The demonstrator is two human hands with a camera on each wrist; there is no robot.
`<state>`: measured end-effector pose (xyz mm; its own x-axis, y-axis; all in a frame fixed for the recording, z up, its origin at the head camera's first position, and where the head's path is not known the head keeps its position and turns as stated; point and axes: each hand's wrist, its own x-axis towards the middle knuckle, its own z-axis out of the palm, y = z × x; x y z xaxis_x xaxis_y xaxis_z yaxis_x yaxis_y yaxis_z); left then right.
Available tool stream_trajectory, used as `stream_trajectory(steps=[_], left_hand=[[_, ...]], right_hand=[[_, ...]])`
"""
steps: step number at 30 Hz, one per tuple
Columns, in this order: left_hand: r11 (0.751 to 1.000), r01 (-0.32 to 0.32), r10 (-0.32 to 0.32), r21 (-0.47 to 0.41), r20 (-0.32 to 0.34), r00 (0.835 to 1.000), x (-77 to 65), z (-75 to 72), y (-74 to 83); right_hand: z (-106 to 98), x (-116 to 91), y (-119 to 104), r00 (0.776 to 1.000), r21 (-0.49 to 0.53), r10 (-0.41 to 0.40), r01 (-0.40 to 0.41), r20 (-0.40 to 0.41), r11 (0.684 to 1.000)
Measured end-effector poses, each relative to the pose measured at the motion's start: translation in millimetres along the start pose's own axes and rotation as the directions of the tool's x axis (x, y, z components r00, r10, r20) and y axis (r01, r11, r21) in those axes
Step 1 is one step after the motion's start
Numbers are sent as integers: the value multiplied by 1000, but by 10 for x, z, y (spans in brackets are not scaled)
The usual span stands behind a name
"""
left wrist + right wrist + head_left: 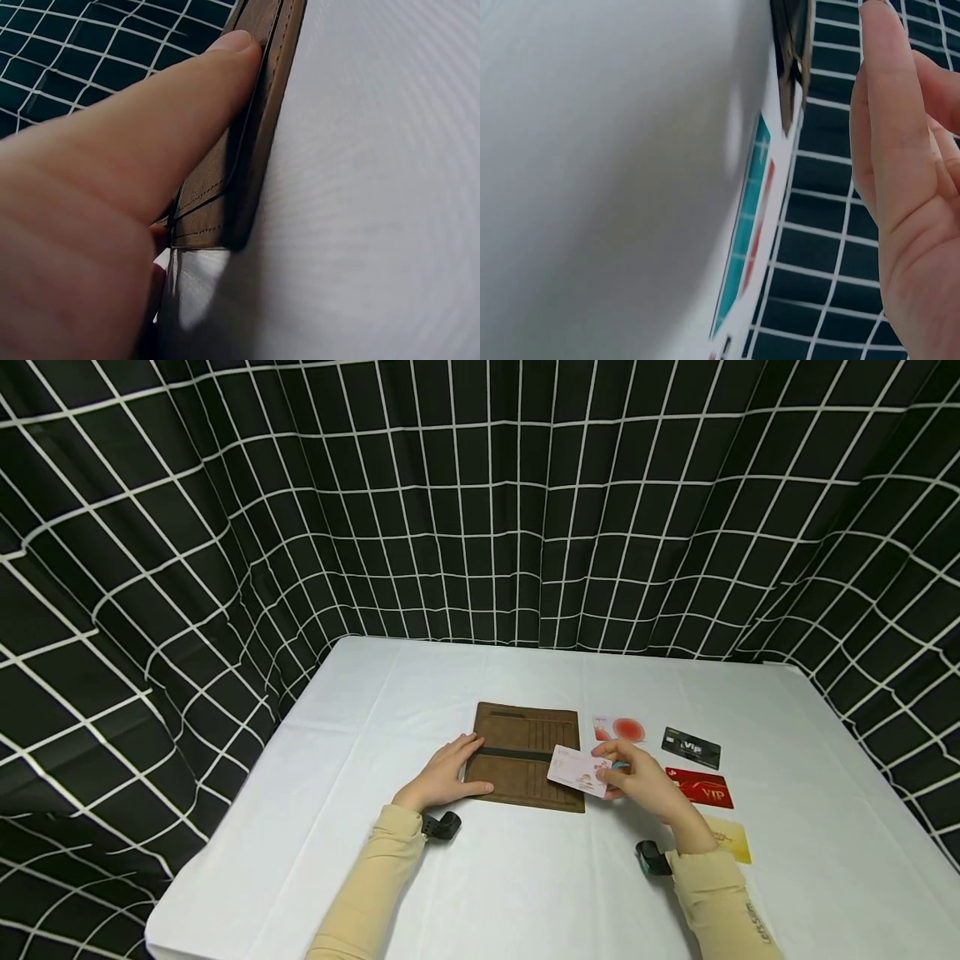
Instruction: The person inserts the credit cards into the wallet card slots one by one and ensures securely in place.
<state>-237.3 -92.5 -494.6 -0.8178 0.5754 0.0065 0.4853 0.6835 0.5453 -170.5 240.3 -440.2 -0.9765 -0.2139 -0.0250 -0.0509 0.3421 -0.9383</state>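
Note:
A brown wallet [506, 779] lies opened out on the white table, with card slots on its right side and a dark band across the middle. My left hand [442, 777] rests on its left edge, fingers extended; the left wrist view shows the thumb [225, 67] lying along the wallet's edge [271, 112]. Over the wallet's right part, my right hand [648, 785] pinches a pale pink card [572, 767] by its right end, thumb on top. The card is tilted and overlaps the slots. Beneath the right hand, a teal card [742, 232] is mostly hidden in the head view.
Right of the wallet lie a white card with a red circle [628, 729], a black VIP card [692, 748], a red VIP card [705, 788] and a yellow card [733, 838], partly covered by the right arm. A black gridded curtain [517, 527] surrounds the table [247, 860].

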Motion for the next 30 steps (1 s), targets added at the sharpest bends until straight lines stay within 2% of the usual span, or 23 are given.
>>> stream_trajectory(steps=[5, 13, 23, 30], left_hand=[[1000, -6, 6, 8, -5, 1000, 7, 16, -24], [1000, -23, 23, 20, -12, 1000, -3, -1, 2], [999, -30, 31, 31, -11, 999, 2, -4, 20], [999, -16, 17, 34, -17, 1000, -5, -4, 15]], right_hand=[[116, 90, 2, 1000, 44, 9, -9, 8, 999], [230, 167, -11, 999, 48, 40, -41, 13, 998], [277, 185, -50, 999, 20, 47, -48, 17, 999], [298, 184, -69, 995, 17, 80, -81, 61, 997]])
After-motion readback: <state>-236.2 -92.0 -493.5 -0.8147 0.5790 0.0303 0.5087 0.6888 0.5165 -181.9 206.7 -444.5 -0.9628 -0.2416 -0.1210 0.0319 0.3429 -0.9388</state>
